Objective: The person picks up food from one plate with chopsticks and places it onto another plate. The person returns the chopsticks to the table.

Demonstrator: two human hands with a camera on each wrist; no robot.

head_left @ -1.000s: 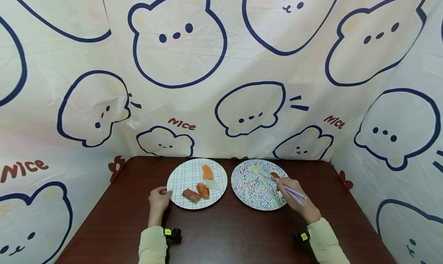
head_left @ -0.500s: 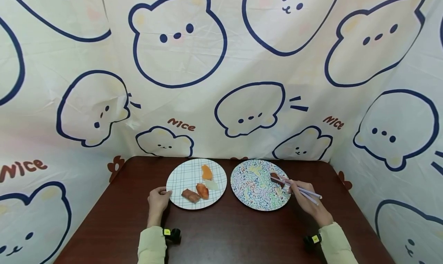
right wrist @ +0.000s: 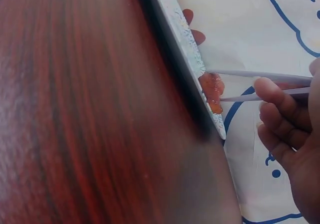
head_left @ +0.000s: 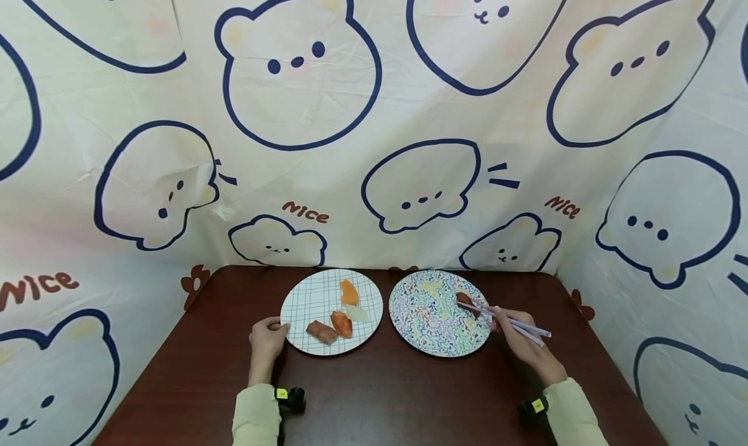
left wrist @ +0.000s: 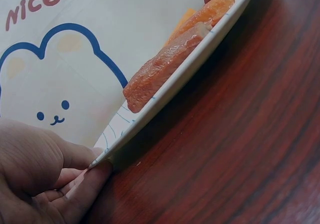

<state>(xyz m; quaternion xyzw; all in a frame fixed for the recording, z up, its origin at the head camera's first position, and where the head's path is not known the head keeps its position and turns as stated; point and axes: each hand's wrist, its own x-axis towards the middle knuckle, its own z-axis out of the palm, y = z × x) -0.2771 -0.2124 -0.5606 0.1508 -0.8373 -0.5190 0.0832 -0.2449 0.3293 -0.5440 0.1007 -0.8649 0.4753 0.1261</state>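
My left hand [head_left: 266, 343] pinches the left rim of a white plate [head_left: 310, 297] with blue grid lines, thumb above and fingers below. On that plate lie an orange wedge-like piece [head_left: 349, 292], a pale translucent slice [head_left: 357, 313], an orange-red chunk [head_left: 341, 324] and a brown meat-like piece [head_left: 322, 331]. In my right hand [head_left: 523, 345] is a pair of pale purple chopsticks [head_left: 536, 325]. Their tips are at a reddish-brown food piece [right wrist: 212, 87] near the right side of a multicolour speckled plate [head_left: 426, 316]; in the right wrist view one tip is on each side of it.
Both plates stand side by side on a dark reddish-brown table [head_left: 374, 394], near its far edge. A cloth [head_left: 298, 108] printed with bear outlines hangs behind and at both sides. Each wrist carries a small black camera [head_left: 296, 399].
My right hand has drawn back to the right from over the speckled plate, uncovering the reddish-brown piece and more of the chopsticks. My left hand stays at the grid plate's rim.
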